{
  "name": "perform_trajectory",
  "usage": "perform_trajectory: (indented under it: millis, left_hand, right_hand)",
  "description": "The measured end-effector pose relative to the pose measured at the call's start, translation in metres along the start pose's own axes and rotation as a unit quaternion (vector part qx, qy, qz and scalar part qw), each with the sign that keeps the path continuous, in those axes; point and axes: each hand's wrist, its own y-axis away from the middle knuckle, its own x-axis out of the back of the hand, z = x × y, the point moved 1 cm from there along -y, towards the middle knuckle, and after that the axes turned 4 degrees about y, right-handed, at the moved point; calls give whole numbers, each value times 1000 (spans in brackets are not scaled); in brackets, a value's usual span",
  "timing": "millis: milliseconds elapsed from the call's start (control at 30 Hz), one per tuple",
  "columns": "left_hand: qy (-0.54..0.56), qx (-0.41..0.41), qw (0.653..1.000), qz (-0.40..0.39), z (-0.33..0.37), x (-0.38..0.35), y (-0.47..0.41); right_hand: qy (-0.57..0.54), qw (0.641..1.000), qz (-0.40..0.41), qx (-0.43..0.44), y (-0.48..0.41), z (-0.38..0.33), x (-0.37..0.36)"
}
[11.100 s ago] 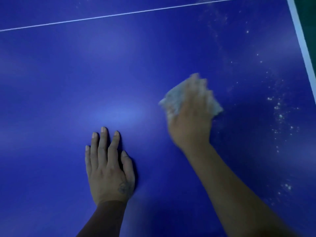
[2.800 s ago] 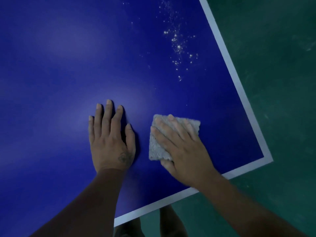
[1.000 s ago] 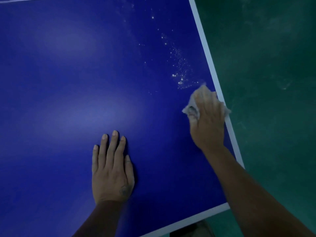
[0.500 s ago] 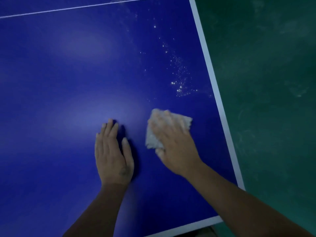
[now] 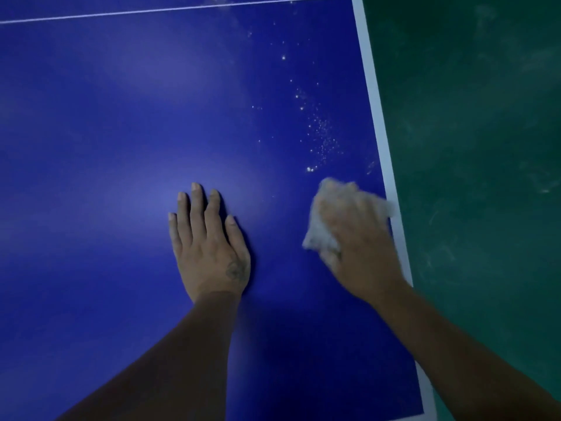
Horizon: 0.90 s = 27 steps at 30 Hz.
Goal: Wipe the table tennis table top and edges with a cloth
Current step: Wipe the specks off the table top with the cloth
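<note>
Left hand point(image 5: 209, 250) lies flat on the blue worktop point(image 5: 121, 117), fingers straight, grip wide and holding nothing; judged a brace. Level with it, right hand point(image 5: 358, 247) covers the pale cloth point(image 5: 318, 232), which is bunched against the worktop just inside the white border point(image 5: 373, 95). Motion blur: cannot tell whether that grip curls round the cloth or presses flat.

Step in hand, by my reading: wiping the right-side strip. Just beyond the cloth, pale specks point(image 5: 321, 138) scatter away along the border. Next move likely calls for a firm forward push through them, then over the edge toward the green floor point(image 5: 470, 177). Thin white line point(image 5: 121, 14) crosses farthest off.
</note>
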Motion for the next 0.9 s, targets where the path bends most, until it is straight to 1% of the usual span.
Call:
perform_trajectory:
  millis: [67, 100, 133, 167, 233, 300, 333, 367, 400, 433, 467, 500, 533, 567, 600, 667, 700, 733, 767, 833, 867, 900]
  left_hand:
    - [-5, -1, 1000, 3, 0, 0, 0]
    - [-7, -2, 1000, 4, 0, 0, 0]
    - [-8, -3, 1000, 5, 1, 0, 0]
    - [-8, -4, 1000, 6, 1, 1, 0]
    - [-8, -10, 1000, 9, 1, 1, -1]
    - [-11, -13, 1000, 12, 0, 0, 0]
    - [-11, -12, 1000, 13, 1, 0, 0]
    - [-9, -10, 1000, 14, 1, 0, 0]
    - [-7, -8, 1000, 14, 2, 0, 0]
    - [-6, -6, 1000, 14, 2, 1, -1]
    - [-6, -4, 1000, 13, 3, 1, -1]
    - [-6, -2, 1000, 12, 4, 1, -1]
    - [-5, -1, 1000, 11, 4, 2, -1]
    - [-3, 1, 1000, 10, 5, 2, -2]
    - [-1, 3, 1000, 10, 6, 3, -2]
    - [1, 3, 1000, 10, 6, 2, -2]
    - [0, 2, 1000, 12, 5, 1, -2]
    - [1, 1, 1000, 14, 5, 1, -2]
    - [0, 1, 1000, 15, 5, 1, -2]
    - [-2, 1, 1000, 10, 5, 1, -3]
    - [2, 2, 1000, 7, 6, 2, -4]
    - [6, 4, 1000, 4, 8, 3, -4]
  right_hand:
    - [-2, 989, 14, -146, -19, 13, 7]
    - [-4, 981, 25, -194, -25, 6, 9]
    - [-5, 979, 32, -201, -29, -9, 10]
    - [-11, 986, 32, -166, -29, -27, 7]
    - [-19, 999, 26, -24, -25, -66, 2]
    - [-21, 995, 14, 96, -30, -81, 1]
    - [-18, 991, 11, 135, -40, -77, 2]
    - [-17, 990, 13, 140, -52, -65, 3]
    - [-17, 994, 20, 105, -65, -48, 4]
    - [-17, 999, 28, 37, -79, -26, 7]
    - [-14, 998, 35, -50, -90, -5, 11]
    - [-12, 990, 41, -133, -97, 7, 16]
    - [-12, 982, 50, -184, -99, 8, 18]
    - [-10, 982, 56, -181, -97, -1, 16]
    - [-9, 990, 55, -126, -91, -13, 13]
    - [-15, 999, 26, 28, -76, -29, 6]
    - [-10, 998, 19, 62, -74, -22, 6]
    - [-6, 999, 27, 42, -78, -6, 6]
    - [-11, 999, 35, -21, -84, 12, 8]
    - [-26, 980, 32, -192, -95, 36, 16]
    - [-22, 969, 35, -245, -96, 33, 19]
    - [-9, 967, 38, -253, -97, 21, 22]
